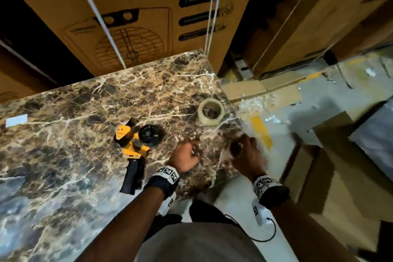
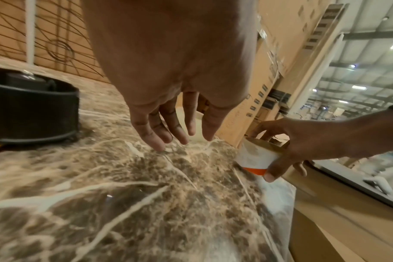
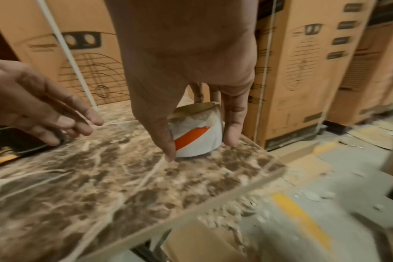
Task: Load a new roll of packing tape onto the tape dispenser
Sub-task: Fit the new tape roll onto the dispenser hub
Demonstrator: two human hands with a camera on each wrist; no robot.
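Only the wrist views showed the white-and-orange tape core point(image 3: 196, 134) gripped by the right hand point(image 3: 186, 74); the left hand point(image 2: 168, 70) hung beside it with fingers loosely spread, empty, above the bench point(image 2: 146, 203).

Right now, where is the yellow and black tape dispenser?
In the head view, the yellow and black tape dispenser lies on the brown marble table, just left of the left hand; the beige tape roll sits farther off to its right.
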